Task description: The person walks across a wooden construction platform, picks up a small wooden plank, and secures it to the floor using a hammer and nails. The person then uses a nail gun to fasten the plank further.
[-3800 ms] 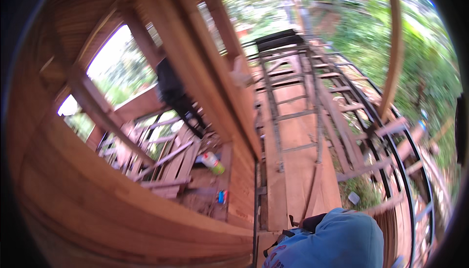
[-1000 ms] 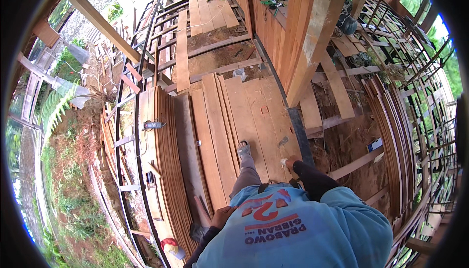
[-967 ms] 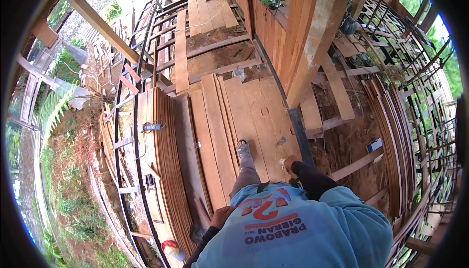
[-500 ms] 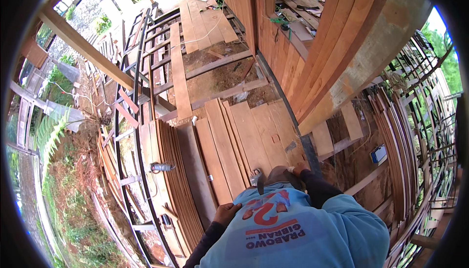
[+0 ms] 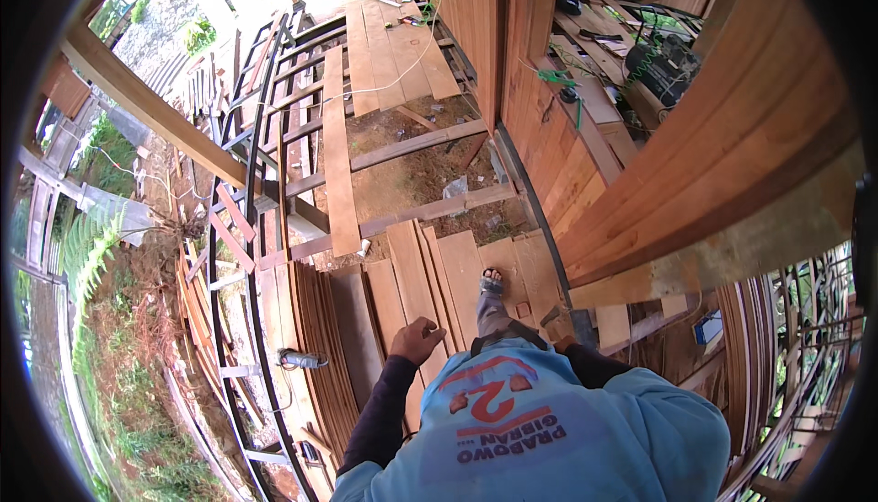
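Observation:
My left hand (image 5: 418, 340) hangs over the wooden floor boards (image 5: 405, 255), its fingers curled in. Whatever they hold, if anything, cannot be made out. Only a sliver of my right hand (image 5: 562, 344) shows past my blue shirt, by my right hip, and its fingers are hidden. Left of my left hand stands a stack of long planks (image 5: 315, 319). A grey power tool (image 5: 302, 359) lies on top of it. One sandaled foot (image 5: 491, 283) is forward on the boards.
Open floor framing with a crossing beam (image 5: 430, 153) and bare soil lies ahead. One plank (image 5: 338, 164) spans it. A wooden wall (image 5: 549, 150) with an opening rises on the right; a black machine (image 5: 666, 68) shows inside. A slanted post (image 5: 155, 104) stands at left.
My left hand has swung forward and away from my shirt. My right hand has drawn back, mostly out of sight. A foot has stepped forward, and more of the wall opening shows.

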Tool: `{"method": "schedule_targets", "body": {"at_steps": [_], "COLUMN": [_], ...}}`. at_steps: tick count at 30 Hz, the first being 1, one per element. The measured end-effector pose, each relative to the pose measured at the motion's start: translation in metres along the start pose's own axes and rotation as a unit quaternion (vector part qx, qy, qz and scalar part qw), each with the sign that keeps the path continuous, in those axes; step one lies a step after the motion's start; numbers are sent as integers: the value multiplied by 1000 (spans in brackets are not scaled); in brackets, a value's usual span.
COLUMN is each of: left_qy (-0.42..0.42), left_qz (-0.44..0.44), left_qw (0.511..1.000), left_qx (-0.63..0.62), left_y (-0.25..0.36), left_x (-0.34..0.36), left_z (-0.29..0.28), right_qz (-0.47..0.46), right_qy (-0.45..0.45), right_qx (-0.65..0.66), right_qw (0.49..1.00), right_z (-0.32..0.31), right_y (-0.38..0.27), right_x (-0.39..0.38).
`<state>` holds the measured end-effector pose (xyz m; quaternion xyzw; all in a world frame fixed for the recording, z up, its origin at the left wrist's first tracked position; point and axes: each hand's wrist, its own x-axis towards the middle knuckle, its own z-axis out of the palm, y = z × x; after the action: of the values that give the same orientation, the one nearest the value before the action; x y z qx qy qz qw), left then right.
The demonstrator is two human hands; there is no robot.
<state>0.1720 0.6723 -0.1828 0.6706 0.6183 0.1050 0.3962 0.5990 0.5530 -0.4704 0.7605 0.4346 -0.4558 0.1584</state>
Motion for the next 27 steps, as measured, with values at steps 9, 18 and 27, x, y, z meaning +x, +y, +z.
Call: {"method": "schedule_targets", "body": {"at_steps": [9, 18, 27], "left_qy": [9, 62, 11], "left_qz": [-128, -401, -286], "left_qw": [983, 895, 958], "left_qx": [-132, -183, -23], "left_y": [-76, -134, -98], "left_x": [124, 105, 199], "left_z": [7, 10, -7], "right_qz": [16, 30, -13], "right_qy": [-94, -64, -54], "right_qx": [256, 401, 327], "right_qw": [962, 913, 944], "right_z": [-201, -283, -251], "right_y": [-126, -201, -192], "right_x": [52, 75, 114]}}
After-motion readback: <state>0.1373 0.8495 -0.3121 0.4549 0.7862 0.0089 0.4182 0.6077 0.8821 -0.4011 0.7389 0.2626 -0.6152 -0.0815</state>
